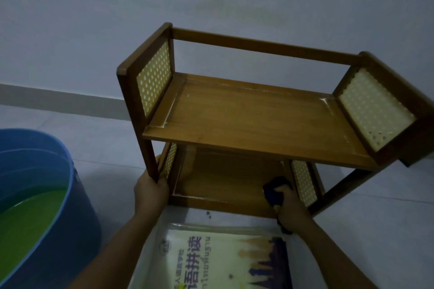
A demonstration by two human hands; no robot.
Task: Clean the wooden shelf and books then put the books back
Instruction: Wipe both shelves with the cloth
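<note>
My left hand (150, 189) grips the front left leg of the wooden shelf (256, 122) on the floor. My right hand (290, 209) presses a dark blue cloth (273, 191) onto its lower board. A book (223, 258) lies just before it, between my arms.

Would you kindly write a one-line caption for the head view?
Left hand grips the shelf leg while right hand wipes the lower board with a cloth; book and tub nearby.
</note>
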